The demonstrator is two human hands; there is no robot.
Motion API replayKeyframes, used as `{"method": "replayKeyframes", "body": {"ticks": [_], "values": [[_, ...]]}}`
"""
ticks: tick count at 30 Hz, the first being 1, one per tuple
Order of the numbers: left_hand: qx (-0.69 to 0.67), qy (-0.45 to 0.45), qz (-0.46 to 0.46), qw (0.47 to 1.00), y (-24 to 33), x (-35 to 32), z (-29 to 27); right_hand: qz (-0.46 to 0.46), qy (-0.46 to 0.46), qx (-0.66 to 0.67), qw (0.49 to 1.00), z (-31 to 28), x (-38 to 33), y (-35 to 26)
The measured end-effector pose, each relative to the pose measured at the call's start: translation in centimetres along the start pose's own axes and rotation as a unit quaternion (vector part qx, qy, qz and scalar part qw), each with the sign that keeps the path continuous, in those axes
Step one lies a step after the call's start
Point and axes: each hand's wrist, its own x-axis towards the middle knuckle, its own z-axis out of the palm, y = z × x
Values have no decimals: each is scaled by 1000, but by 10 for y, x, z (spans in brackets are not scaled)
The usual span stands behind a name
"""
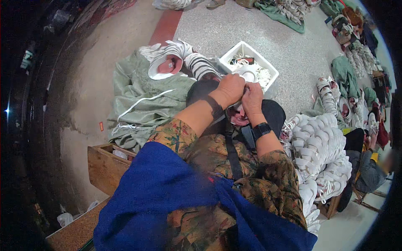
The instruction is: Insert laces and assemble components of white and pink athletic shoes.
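Over my feed, the left hand (229, 90) and right hand (253, 100) close on a pink-lined shoe (237, 117) between the knees, above a speckled floor (205, 33) near a white bin (270, 67), any lettering too small for me to read.

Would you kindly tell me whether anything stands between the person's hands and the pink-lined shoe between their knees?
Nothing visible does: the left hand and right hand are right at the pink-lined shoe, hiding part of it. The white bin sits beyond them, not between.
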Motion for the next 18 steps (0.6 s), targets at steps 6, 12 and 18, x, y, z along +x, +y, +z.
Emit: {"method": "replayKeyframes", "body": {"ticks": [6, 12, 18], "values": [[-9, -141, 28, 990, 5, 9, -32, -8, -55, -58, 997, 4, 4, 4], [-43, -91, -52, 994, -19, 17, -2, 0, -88, -105, 991, 1, 3, -3], [-263, -108, -43, 958, -44, 18, 0, -9, -98, -109, 989, -12, 6, -20]]}}
